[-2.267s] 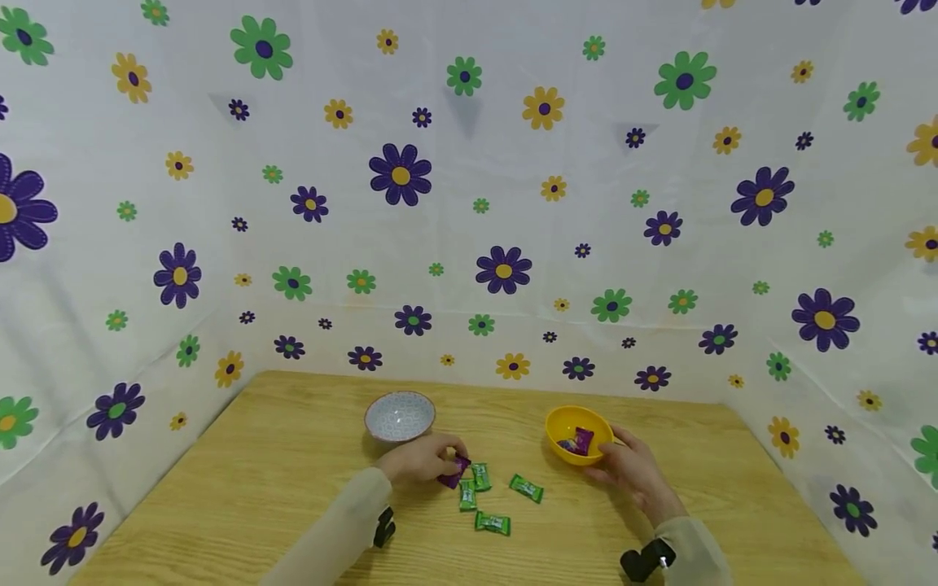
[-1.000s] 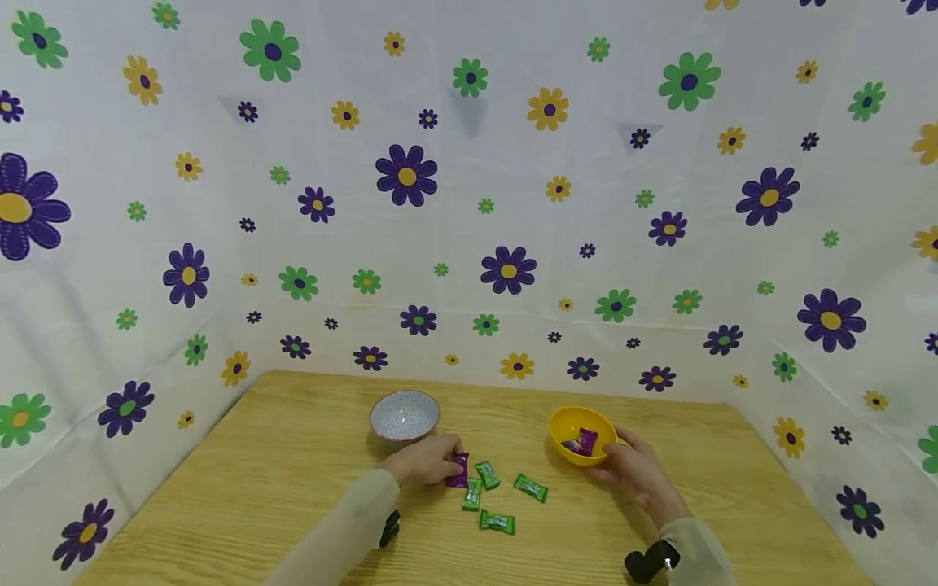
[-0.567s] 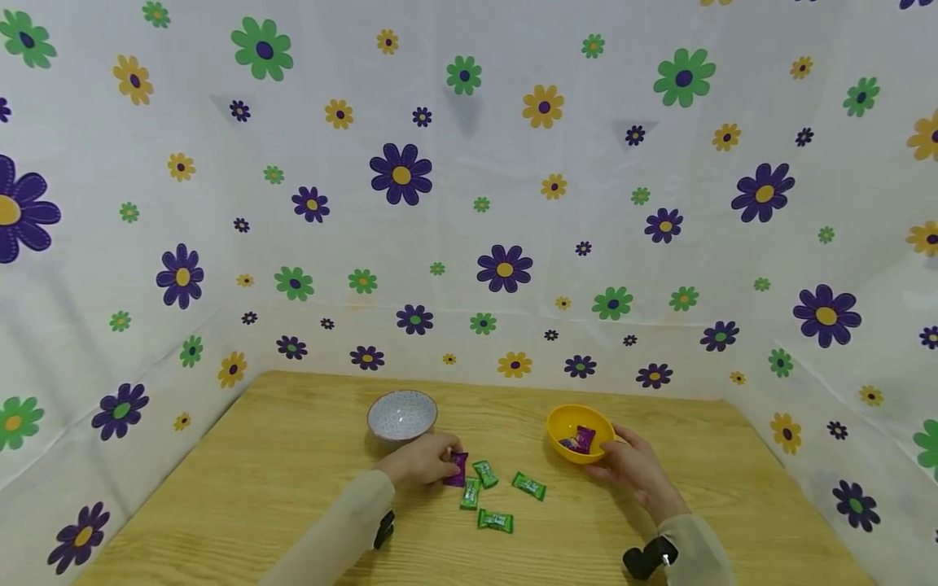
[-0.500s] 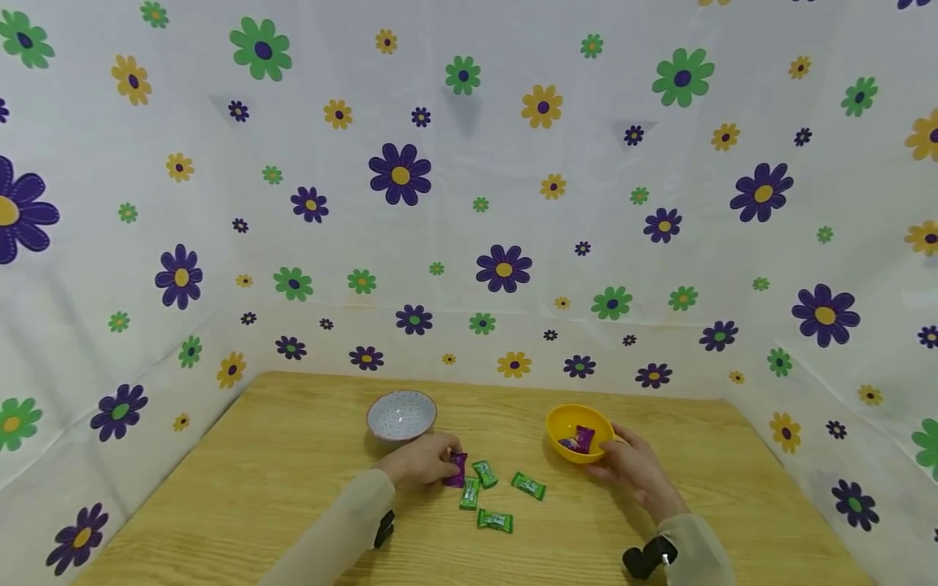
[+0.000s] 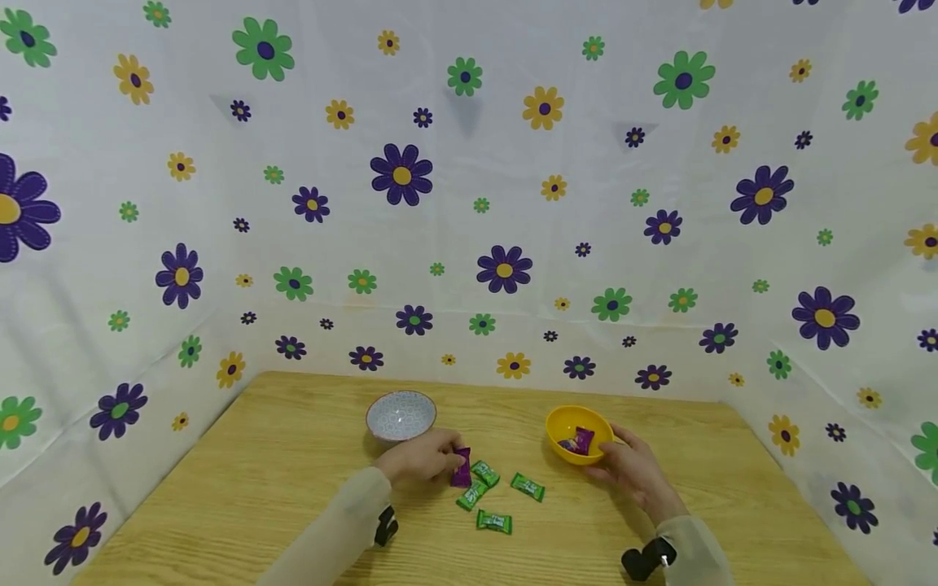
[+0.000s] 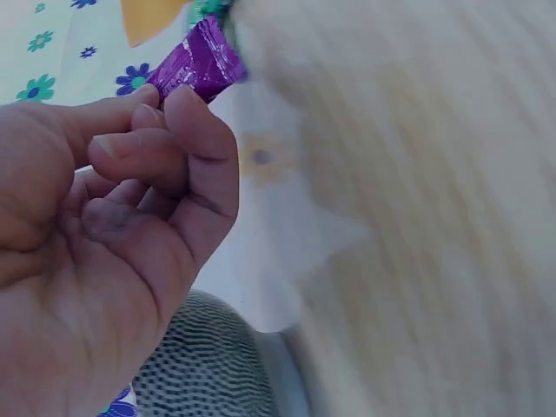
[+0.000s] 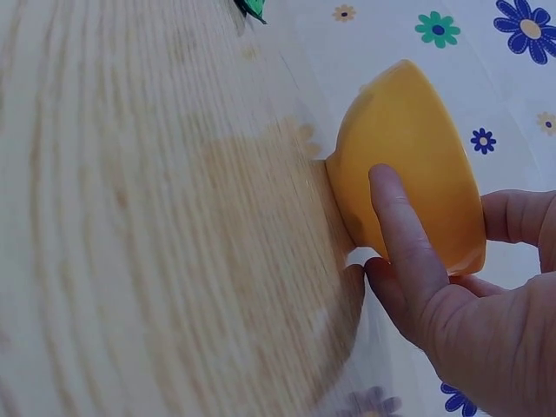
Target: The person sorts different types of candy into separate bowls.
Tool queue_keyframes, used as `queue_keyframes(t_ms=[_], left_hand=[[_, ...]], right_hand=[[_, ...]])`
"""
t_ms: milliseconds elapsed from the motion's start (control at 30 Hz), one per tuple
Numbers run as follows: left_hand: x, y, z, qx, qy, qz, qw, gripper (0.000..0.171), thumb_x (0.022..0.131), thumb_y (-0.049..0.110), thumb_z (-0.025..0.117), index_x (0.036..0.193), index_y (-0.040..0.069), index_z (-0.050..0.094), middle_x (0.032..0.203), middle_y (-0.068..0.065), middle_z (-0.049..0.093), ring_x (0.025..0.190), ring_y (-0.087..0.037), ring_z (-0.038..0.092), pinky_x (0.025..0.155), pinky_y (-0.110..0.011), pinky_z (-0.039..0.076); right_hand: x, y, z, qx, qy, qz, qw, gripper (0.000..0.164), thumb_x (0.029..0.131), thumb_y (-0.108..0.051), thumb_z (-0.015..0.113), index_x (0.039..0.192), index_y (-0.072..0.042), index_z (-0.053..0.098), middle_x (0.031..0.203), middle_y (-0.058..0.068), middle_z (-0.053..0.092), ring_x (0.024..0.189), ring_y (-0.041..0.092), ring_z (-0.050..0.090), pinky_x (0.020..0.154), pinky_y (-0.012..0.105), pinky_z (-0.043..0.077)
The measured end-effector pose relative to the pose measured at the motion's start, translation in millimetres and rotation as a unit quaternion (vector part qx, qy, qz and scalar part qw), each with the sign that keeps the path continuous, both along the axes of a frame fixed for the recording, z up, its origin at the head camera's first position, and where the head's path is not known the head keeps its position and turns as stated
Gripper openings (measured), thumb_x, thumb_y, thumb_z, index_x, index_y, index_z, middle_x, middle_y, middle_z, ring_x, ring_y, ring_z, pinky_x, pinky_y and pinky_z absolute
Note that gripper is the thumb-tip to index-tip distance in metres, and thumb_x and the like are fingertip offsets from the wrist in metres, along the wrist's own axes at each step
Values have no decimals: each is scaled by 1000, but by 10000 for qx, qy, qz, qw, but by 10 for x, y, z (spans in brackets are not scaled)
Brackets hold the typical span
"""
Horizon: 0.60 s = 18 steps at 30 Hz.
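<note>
My left hand (image 5: pixel 421 457) pinches a purple wrapped candy (image 5: pixel 461 470) between thumb and fingertips, just in front of the patterned bowl. In the left wrist view the shiny purple wrapper (image 6: pixel 200 65) sticks out past the fingertips. Right beside it lie green wrapped candies (image 5: pixel 472 494), two of them end to end. On the right, my right hand (image 5: pixel 633 470) holds the side of a yellow bowl (image 5: pixel 567 457) standing on the table. The right wrist view has one finger along the wall of this bowl (image 7: pixel 408 130) and another at its rim. Purple candies (image 5: pixel 584 439) lie inside.
A pale bowl (image 5: pixel 401 415) with a fine grey pattern and reddish rim stands behind my left hand. More green candies (image 5: pixel 528 487) lie mid-table. White flowered cloth (image 5: pixel 469 220) hangs round the back and sides of the wooden table (image 5: pixel 293 423).
The purple candy in my left hand has turned more upright and shifted slightly right. One green candy beside it has swung to a slant, nearer the other. My right hand and the yellow bowl stay put.
</note>
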<state>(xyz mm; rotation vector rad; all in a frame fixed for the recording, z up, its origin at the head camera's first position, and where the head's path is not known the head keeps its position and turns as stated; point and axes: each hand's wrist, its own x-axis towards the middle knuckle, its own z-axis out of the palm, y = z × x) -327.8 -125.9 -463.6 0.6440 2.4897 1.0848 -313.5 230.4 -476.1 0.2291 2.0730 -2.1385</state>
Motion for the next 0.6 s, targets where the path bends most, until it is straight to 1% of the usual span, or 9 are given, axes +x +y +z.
queue_keyframes(t_ms=[133, 267, 400, 500, 600], left_hand=[[-16, 39, 62, 512, -127, 43, 9986, 12, 101, 10, 51, 105, 2, 58, 80, -7, 57, 63, -14, 49, 55, -25, 43], [-52, 98, 89, 810, -83, 136, 9966, 12, 101, 12, 52, 106, 3, 58, 79, -6, 54, 60, -13, 43, 53, -23, 39], [-93, 179, 94, 837, 409, 246, 9953, 13, 100, 17, 57, 104, 6, 62, 79, -2, 52, 63, -9, 41, 54, -21, 35], [-116, 252, 104, 866, 812, 351, 9923, 13, 97, 19, 60, 102, 7, 65, 72, 1, 47, 62, -10, 40, 53, -21, 33], [-148, 326, 106, 906, 984, 485, 9898, 14, 96, 19, 62, 102, 9, 68, 66, 4, 43, 55, -10, 37, 49, -22, 30]], right_hand=[[16, -1, 10, -28, 9, 28, 10000, 61, 99, -3, 45, 154, 0, 19, 148, 35, 32, 107, 31, 64, 84, 38, 58], [33, 12, 12, -50, -4, 40, 10000, 61, 99, -3, 45, 154, 0, 19, 147, 35, 32, 109, 33, 63, 84, 39, 58], [22, 11, 6, -80, -41, -5, 10000, 61, 99, -3, 46, 154, -1, 20, 147, 34, 33, 109, 33, 62, 84, 39, 58], [6, 10, 5, -78, -51, -19, 10000, 61, 98, -3, 46, 154, -2, 21, 147, 33, 34, 110, 32, 62, 84, 39, 58], [-3, 8, 9, -67, -37, -24, 10000, 61, 98, -3, 46, 154, -2, 21, 147, 33, 34, 110, 33, 62, 84, 39, 58]])
